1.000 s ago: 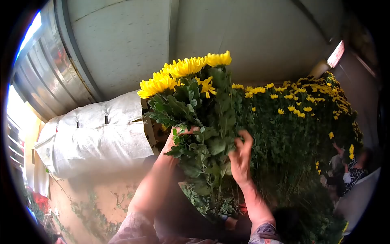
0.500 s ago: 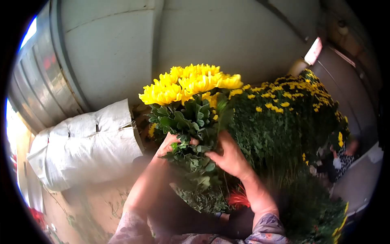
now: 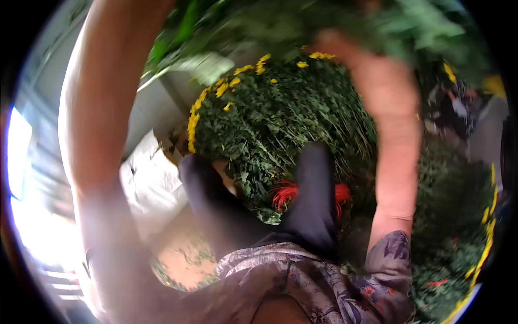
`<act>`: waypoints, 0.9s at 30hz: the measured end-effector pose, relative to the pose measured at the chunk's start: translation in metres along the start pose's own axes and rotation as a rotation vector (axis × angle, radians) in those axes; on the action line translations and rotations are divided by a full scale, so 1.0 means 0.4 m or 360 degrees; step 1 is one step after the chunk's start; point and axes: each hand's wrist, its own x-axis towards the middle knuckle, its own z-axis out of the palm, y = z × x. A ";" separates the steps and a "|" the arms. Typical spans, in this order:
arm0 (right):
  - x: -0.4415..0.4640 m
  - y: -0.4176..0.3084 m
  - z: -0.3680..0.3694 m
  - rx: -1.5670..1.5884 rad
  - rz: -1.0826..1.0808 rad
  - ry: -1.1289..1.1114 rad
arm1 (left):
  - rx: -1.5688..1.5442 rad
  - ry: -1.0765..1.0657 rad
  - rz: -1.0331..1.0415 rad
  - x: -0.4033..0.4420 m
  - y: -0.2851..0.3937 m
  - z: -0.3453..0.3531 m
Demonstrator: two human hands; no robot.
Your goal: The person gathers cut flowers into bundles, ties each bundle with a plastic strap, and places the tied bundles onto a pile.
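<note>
Blurred green chrysanthemum leaves [image 3: 259, 32] fill the top of the view, very close to the camera, and no blooms show clearly on them. My right hand [image 3: 367, 65] is raised against these leaves at the upper right. Motion smears its fingers, so its grip is unclear. My left forearm rises on the left side and runs out of the top edge, leaving the left hand outside the picture. Below the arms lies a large heap of cut yellow chrysanthemums [image 3: 291, 108], stems toward me.
Red ties [image 3: 284, 195] lie between the heap and my knees. A white wrapped bundle [image 3: 151, 173] is at left. More flowers [image 3: 458, 254] with yellow heads along their edge lie at right. Leaf scraps litter the floor [image 3: 186, 259]. A partly visible person [image 3: 456, 108] is at far right.
Both arms have swung up from in front of me to above the view's middle. The yellow bunch held between the hands is now only blurred leaves overhead. The camera has tilted down.
</note>
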 end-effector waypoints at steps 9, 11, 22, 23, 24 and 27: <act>-0.567 0.394 0.373 0.1702 0.1401 -0.0298 | -0.0859 -0.0950 -0.1010 -0.216 -0.006 0.465; -0.638 0.426 0.407 0.2019 0.1406 -0.0135 | -0.0951 -0.0953 -0.1307 -0.313 -0.038 0.585; -0.681 0.327 0.109 0.0506 0.0651 -0.0228 | -0.1267 -0.1006 -0.1367 -0.299 -0.060 0.639; -0.667 0.341 0.054 -0.0026 0.0384 0.0179 | -0.1277 -0.0990 -0.1409 -0.298 -0.064 0.644; -0.659 0.354 0.007 -0.0242 0.0496 0.0246 | -0.1191 -0.0976 -0.1216 -0.296 -0.062 0.648; -0.599 0.450 -0.055 -0.0405 0.0390 0.0416 | -0.0647 -0.0987 -0.0709 -0.292 -0.081 0.659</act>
